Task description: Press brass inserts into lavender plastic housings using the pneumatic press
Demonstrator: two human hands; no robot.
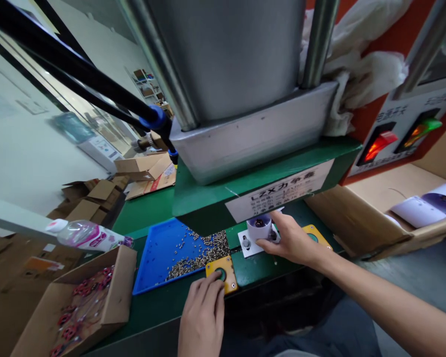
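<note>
A short white cylinder [259, 227] with dark and coppery parts inside stands on a small metal plate [250, 251] beneath the green press head. Thumb and fingers of my right hand [288, 238] close around its right side. My left hand [204, 310] rests palm down, fingers extended, its fingertips at the green button on a yellow block [228, 275]; it grips nothing. Behind that block lies a blue tray [152, 258] with many small metal pieces. A second yellow block [315, 236] with a green button is partly behind my right hand.
The grey and green press [252, 148] fills the upper middle. An open carton [122, 285] of red parts with wires stands at left, a bottle [87, 237] behind it. At right, a carton [357, 208] holds white cylinders [419, 210] below lit red and green switches [381, 145].
</note>
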